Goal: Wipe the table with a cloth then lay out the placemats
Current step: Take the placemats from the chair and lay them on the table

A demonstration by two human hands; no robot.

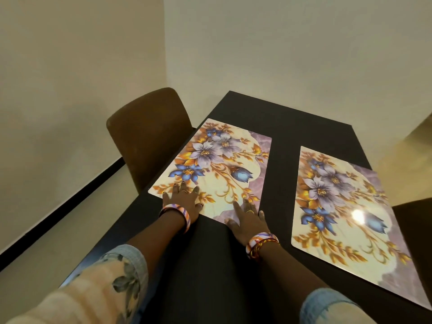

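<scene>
Both arms reach forward over the table (210, 265), forearms bare below rolled sleeves. The left hand (184, 197) lies flat, palm down, on the near left corner of the left mat (217, 169); its fingers are spread and straight, pressing the mat and gripping nothing. The right hand (245, 218) is also palm down with straight, splayed fingers; its fingertips rest on the near right corner of the same mat while the heel of the hand sits on the bare tabletop. Neither hand curls round anything.

Each wrist carries a bangle: one on the left wrist (180, 212), one on the right wrist (261, 239), the right one beside some orange thread.

Two mats are laid out. The left mat lies on the table's left side, its left edge along the table's edge, just beside a chair (147, 136). The right mat (346, 213) lies on the table's right side, apart from the left mat, with a strip of dark tabletop between them; a bright glare spot shows on it. Both carry the same print of purple and blue flowers with gold leaves.

Two chairs show: the brown one at the left side, and a dark second chair (413, 213) partly in view at the right edge.
</scene>
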